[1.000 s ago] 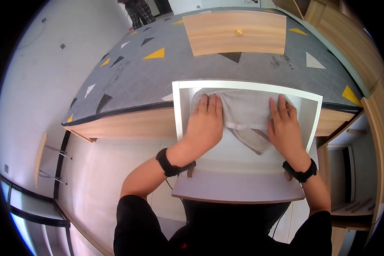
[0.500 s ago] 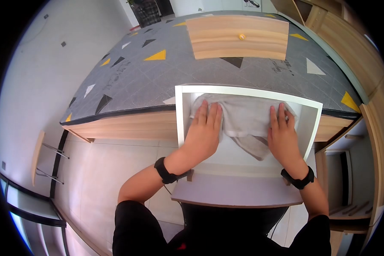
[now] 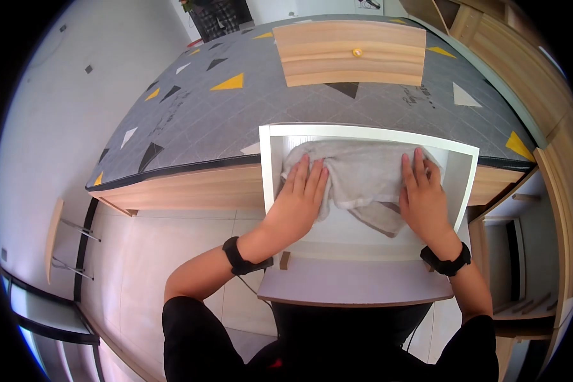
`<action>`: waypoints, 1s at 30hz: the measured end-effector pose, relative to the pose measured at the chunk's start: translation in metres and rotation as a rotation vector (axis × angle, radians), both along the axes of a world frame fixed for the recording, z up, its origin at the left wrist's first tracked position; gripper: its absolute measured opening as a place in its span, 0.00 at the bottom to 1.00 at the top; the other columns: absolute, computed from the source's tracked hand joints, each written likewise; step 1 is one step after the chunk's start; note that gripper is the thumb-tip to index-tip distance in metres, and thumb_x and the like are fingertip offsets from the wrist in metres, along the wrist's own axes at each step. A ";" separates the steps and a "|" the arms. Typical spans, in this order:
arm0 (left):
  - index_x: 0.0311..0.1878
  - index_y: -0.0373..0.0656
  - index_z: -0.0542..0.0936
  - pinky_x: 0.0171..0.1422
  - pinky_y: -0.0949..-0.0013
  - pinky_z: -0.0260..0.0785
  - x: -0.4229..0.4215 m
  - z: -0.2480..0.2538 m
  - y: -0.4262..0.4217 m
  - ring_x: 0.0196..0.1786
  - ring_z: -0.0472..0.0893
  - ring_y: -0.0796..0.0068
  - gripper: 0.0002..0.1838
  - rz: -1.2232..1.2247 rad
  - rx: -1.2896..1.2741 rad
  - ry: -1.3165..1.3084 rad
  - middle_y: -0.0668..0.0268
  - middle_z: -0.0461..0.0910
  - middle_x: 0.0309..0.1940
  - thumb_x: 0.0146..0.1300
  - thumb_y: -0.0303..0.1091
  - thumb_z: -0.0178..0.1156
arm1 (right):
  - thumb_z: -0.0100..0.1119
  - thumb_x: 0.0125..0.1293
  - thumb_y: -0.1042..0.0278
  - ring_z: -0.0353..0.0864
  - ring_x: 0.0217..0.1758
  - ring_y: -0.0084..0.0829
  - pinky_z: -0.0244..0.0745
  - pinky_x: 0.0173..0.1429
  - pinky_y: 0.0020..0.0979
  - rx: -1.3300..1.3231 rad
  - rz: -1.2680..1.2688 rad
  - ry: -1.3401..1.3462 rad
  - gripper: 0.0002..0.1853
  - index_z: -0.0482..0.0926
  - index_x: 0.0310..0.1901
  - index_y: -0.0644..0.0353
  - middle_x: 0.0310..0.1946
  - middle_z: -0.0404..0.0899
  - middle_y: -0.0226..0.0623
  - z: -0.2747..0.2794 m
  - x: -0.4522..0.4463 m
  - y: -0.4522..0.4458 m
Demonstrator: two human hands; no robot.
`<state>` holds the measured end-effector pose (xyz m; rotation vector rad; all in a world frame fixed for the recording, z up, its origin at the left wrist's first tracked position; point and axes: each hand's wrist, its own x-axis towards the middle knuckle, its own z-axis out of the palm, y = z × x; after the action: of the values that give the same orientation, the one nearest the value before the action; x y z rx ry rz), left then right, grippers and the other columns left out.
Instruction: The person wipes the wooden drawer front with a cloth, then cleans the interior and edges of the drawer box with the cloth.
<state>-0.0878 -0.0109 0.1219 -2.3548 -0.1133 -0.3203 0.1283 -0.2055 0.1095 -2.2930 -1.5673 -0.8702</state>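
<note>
A light grey cloth (image 3: 366,172) lies partly folded inside a white drawer box (image 3: 369,135), one corner hanging toward me. My left hand (image 3: 304,191) rests on the cloth's left part, fingers stretched out and pointing away from me. On its right part lies my right hand (image 3: 421,197), palm down with the fingers slightly apart. Both hands press on the fabric; no gripped fold shows. What is under the palms is hidden.
Behind the box stands a bed with a grey patterned mattress (image 3: 204,114). A wooden drawer front (image 3: 350,54) with a yellow knob lies on it. Wooden shelving (image 3: 522,254) is at the right. A stool (image 3: 54,242) lies at the left by the wall.
My left hand has shifted slightly left on the cloth, and its wrist has moved left too. My right hand stays nearly in place. The whole view has shifted a little.
</note>
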 end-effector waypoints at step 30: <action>0.55 0.18 0.72 0.72 0.56 0.57 0.002 0.010 -0.018 0.61 0.67 0.47 0.35 0.097 -0.247 -0.131 0.44 0.75 0.52 0.49 0.38 0.66 | 0.59 0.55 0.74 0.66 0.73 0.35 0.68 0.68 0.34 0.041 0.571 0.120 0.36 0.67 0.69 0.62 0.72 0.66 0.37 0.018 -0.021 0.084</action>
<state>-0.0854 -0.0290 0.1323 -2.5598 -0.3456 -0.4339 0.1076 -0.1217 0.1279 -1.6789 -1.9677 -0.5917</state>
